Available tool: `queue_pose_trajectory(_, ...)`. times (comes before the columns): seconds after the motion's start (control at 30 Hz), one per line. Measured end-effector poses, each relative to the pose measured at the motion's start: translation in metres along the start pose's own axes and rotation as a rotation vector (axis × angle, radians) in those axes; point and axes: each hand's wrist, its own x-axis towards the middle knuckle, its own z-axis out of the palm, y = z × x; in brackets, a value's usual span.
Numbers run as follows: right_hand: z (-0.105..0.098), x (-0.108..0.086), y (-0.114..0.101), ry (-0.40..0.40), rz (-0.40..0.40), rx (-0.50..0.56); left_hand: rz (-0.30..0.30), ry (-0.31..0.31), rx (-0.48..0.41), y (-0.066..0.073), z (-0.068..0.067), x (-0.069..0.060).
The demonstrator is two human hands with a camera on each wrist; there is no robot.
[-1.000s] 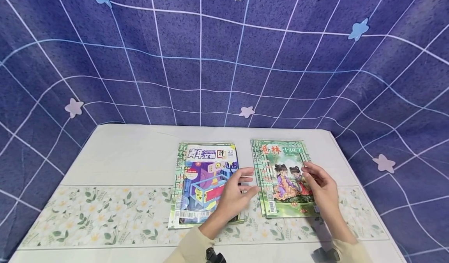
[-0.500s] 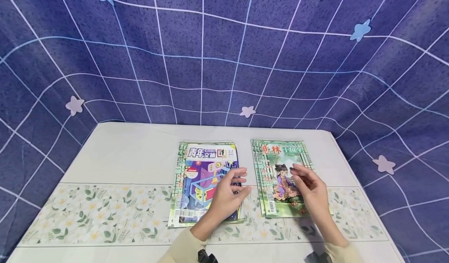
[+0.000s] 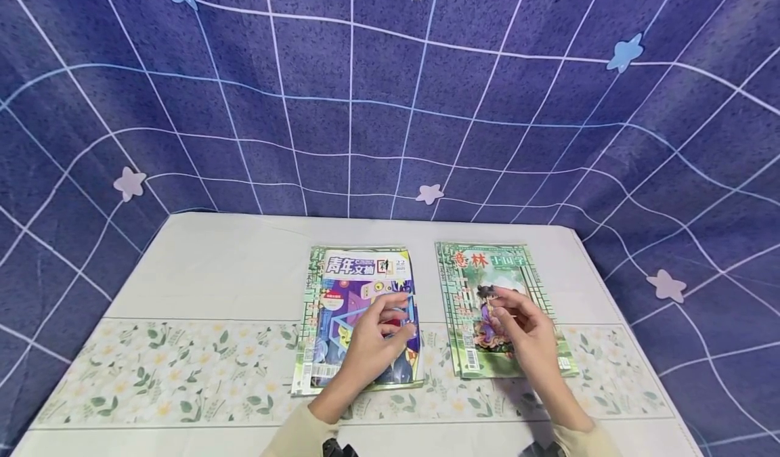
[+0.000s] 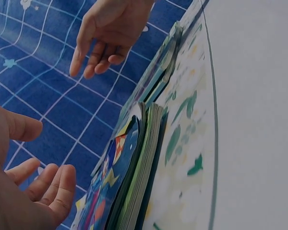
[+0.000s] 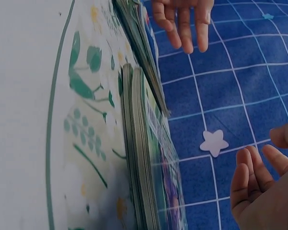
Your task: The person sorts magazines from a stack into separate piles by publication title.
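Observation:
Two magazine stacks lie side by side in the head view. The left stack (image 3: 335, 288) has a purple cover on top and green magazines under it; the right stack (image 3: 487, 264) shows a green cover with drawn figures. My left hand (image 3: 373, 342) hovers over the left stack, fingers loosely bent and holding nothing. Above the right stack is my right hand (image 3: 531, 332), likewise relaxed and empty. The left wrist view shows a gap between the left hand (image 4: 33, 177) and the magazines (image 4: 149, 143). In the right wrist view the right hand (image 5: 269, 187) is also clear of the pages (image 5: 141, 143).
A white table (image 3: 201, 267) carries a floral strip (image 3: 183, 369) across its front part. Behind and beside it hangs a blue curtain (image 3: 317, 125) with grid lines and stars. Dark wrist devices show at both sleeves.
Both hands have shifted left, the left one further over the purple cover and the right one across the green cover. Both stacks have stayed in place.

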Motion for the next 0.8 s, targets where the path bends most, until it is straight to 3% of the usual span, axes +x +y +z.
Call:
queue_pose_trajectory(0.27, 0.008, -0.003, 0.001, -0.067, -0.035, -0.004, -0.018, 0.041, 0.012, -0.001, -0.013, -0.002)
queue_pose_trajectory(0.8, 0.019, -0.008, -0.002, -0.142, -0.072, -0.008, -0.041, 0.059, 0.041, -0.005, -0.033, -0.011)
